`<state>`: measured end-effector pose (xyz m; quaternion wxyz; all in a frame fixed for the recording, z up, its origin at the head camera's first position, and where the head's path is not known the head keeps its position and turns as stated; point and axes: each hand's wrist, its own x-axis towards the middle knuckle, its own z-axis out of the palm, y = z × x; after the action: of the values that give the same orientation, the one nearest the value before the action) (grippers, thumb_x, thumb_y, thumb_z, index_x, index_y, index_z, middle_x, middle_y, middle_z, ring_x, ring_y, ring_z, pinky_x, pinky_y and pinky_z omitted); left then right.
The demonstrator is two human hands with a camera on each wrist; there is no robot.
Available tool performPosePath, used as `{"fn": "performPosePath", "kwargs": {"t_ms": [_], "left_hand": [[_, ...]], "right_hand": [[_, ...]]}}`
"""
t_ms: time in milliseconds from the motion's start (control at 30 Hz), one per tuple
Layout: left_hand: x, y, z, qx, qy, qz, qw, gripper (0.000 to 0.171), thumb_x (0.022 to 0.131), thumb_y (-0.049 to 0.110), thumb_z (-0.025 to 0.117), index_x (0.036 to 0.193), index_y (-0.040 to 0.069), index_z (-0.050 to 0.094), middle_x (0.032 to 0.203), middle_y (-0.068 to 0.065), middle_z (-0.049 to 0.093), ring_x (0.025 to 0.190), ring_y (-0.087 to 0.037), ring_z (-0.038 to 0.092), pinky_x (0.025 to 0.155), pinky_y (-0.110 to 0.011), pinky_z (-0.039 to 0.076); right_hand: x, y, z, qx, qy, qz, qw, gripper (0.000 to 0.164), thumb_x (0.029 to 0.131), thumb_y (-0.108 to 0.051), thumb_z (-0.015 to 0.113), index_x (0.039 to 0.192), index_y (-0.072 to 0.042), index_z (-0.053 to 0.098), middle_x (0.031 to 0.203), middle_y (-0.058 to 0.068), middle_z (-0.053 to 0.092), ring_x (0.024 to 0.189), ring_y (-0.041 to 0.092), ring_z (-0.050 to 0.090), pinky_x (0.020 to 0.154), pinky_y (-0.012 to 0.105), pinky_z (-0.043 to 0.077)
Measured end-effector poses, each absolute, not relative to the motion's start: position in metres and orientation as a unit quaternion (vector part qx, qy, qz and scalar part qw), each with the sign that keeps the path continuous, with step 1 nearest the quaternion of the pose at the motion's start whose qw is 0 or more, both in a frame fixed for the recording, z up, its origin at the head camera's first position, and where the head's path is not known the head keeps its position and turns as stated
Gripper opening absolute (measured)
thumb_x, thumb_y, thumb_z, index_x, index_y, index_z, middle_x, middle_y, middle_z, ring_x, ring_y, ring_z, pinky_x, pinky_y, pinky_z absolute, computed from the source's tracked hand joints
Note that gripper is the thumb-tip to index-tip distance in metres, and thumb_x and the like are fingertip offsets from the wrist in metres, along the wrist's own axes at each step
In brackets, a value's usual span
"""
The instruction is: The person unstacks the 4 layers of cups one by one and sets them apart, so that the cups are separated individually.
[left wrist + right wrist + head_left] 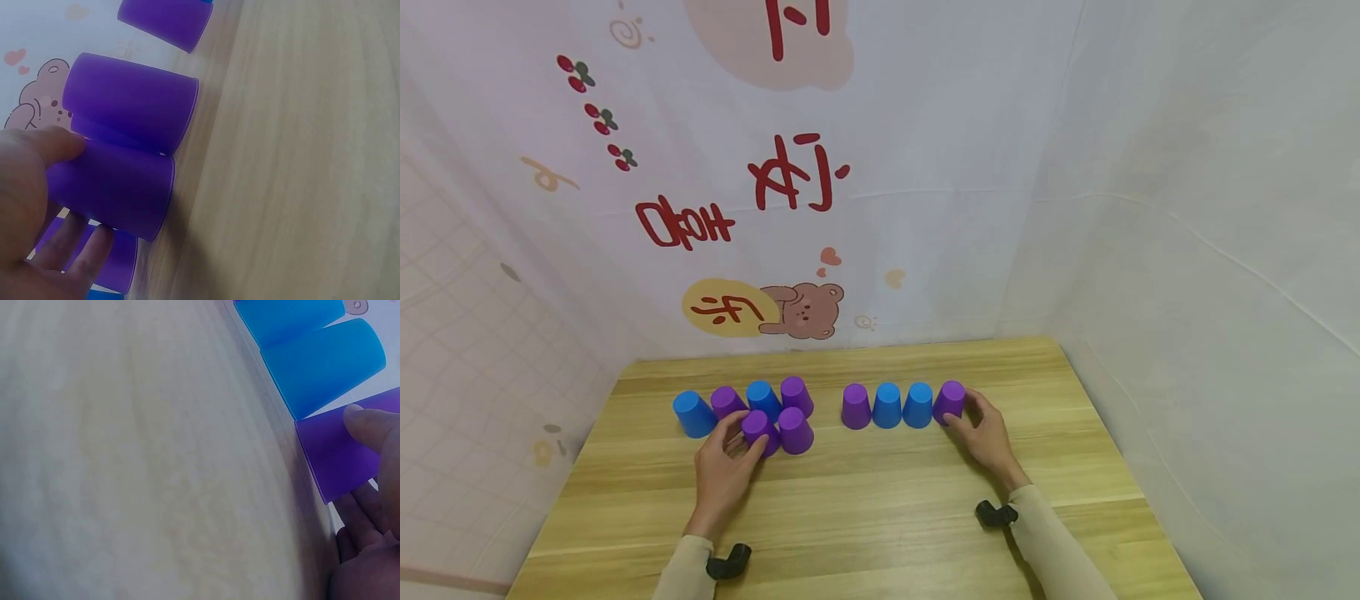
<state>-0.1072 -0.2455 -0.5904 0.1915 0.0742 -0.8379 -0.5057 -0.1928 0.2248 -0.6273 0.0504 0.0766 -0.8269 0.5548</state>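
Note:
Upside-down plastic cups stand on the wooden table in two groups. With thumb and fingers, my left hand [724, 471] grips a purple cup [757, 429] at the front of the left group. Right beside it stands another purple cup [796, 432]. Behind these two is a row holding a blue cup [694, 415], a purple cup [726, 400], a blue cup [762, 397] and a purple cup [797, 395]. My right hand [988, 435] holds the purple cup [951, 398] ending the right row, thumb on its near side. In the right wrist view, a blue cup [328, 365] adjoins it.
Further left in the right row are a blue cup [887, 407] and a purple cup [855, 408]. A gap separates the two groups. Behind the wooden table [880, 517] hangs a white printed cloth [925, 250], and pale cloth walls flank both sides.

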Motion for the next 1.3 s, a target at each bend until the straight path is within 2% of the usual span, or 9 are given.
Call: {"fn": "performPosePath", "kwargs": {"t_ms": [267,567,633,733,800,867,967,1033,1300], "left_hand": [[-0.107,-0.245,-0.589,0.075,-0.841,-0.502,0.188,0.057,0.095,0.007,0.091,0.147,0.007,0.068,0.148,-0.019,0.076,0.12,0.025,0.056,0.104,-0.001,0.052],[-0.105,-0.245,-0.588,0.066,-0.84,-0.501,0.2,0.071,0.091,0.011,0.096,0.155,0.009,0.065,0.152,-0.016,0.073,0.125,0.021,0.055,0.109,-0.002,0.05],[-0.104,-0.244,-0.588,0.065,-0.84,-0.5,0.202,0.073,0.091,0.014,0.096,0.157,0.011,0.064,0.153,-0.014,0.072,0.128,0.016,0.057,0.111,-0.002,0.048],[-0.103,-0.244,-0.586,0.064,-0.843,-0.494,0.202,0.077,0.091,0.018,0.097,0.159,0.013,0.062,0.158,-0.013,0.068,0.137,-0.003,0.062,0.114,-0.002,0.044],[-0.103,-0.244,-0.585,0.062,-0.847,-0.489,0.2,0.08,0.091,0.02,0.097,0.161,0.012,0.06,0.163,-0.012,0.065,0.142,-0.019,0.064,0.119,-0.01,0.047],[-0.103,-0.244,-0.583,0.058,-0.852,-0.482,0.198,0.083,0.09,0.022,0.097,0.163,0.011,0.058,0.167,-0.012,0.061,0.147,-0.032,0.062,0.128,-0.027,0.048],[-0.104,-0.243,-0.58,0.044,-0.855,-0.477,0.199,0.088,0.089,0.023,0.097,0.166,0.012,0.055,0.173,-0.015,0.055,0.157,-0.04,0.055,0.133,-0.062,0.044],[-0.105,-0.243,-0.577,0.032,-0.857,-0.474,0.201,0.091,0.088,0.024,0.097,0.167,0.014,0.053,0.175,-0.016,0.051,0.162,-0.043,0.048,0.133,-0.074,0.038],[-0.109,-0.237,-0.564,-0.005,-0.86,-0.468,0.201,0.099,0.085,0.024,0.099,0.17,0.011,0.048,0.18,-0.015,0.045,0.17,-0.043,0.037,0.134,-0.078,0.034]], "right_hand": [[-0.193,0.225,-0.627,0.078,-0.828,0.552,0.05,0.064,0.101,-0.014,0.087,0.157,0.0,0.059,0.159,0.025,0.066,0.155,0.047,0.059,0.134,0.057,0.043],[-0.194,0.225,-0.627,0.077,-0.828,0.554,0.046,0.065,0.101,-0.015,0.087,0.157,0.0,0.059,0.16,0.025,0.065,0.157,0.046,0.057,0.135,0.055,0.042],[-0.194,0.225,-0.626,0.077,-0.828,0.553,0.046,0.065,0.101,-0.015,0.087,0.157,0.0,0.059,0.161,0.025,0.065,0.157,0.046,0.057,0.135,0.055,0.042],[-0.194,0.225,-0.626,0.077,-0.829,0.551,0.045,0.065,0.101,-0.016,0.086,0.158,0.0,0.058,0.161,0.025,0.064,0.158,0.046,0.056,0.135,0.055,0.042],[-0.194,0.225,-0.626,0.078,-0.83,0.551,0.044,0.065,0.101,-0.016,0.086,0.158,0.0,0.058,0.161,0.025,0.064,0.158,0.046,0.056,0.135,0.055,0.041],[-0.194,0.225,-0.627,0.079,-0.83,0.55,0.045,0.065,0.102,-0.016,0.086,0.158,0.0,0.058,0.162,0.025,0.064,0.158,0.047,0.056,0.135,0.055,0.041],[-0.194,0.225,-0.627,0.079,-0.828,0.553,0.044,0.065,0.102,-0.015,0.086,0.158,0.0,0.058,0.161,0.025,0.064,0.158,0.046,0.056,0.135,0.055,0.042],[-0.194,0.225,-0.627,0.08,-0.827,0.554,0.044,0.065,0.101,-0.015,0.086,0.158,0.0,0.058,0.161,0.025,0.064,0.158,0.046,0.056,0.135,0.055,0.042],[-0.194,0.225,-0.629,0.079,-0.824,0.559,0.044,0.064,0.101,-0.014,0.087,0.157,-0.001,0.059,0.161,0.024,0.065,0.158,0.045,0.057,0.135,0.052,0.042]]}}
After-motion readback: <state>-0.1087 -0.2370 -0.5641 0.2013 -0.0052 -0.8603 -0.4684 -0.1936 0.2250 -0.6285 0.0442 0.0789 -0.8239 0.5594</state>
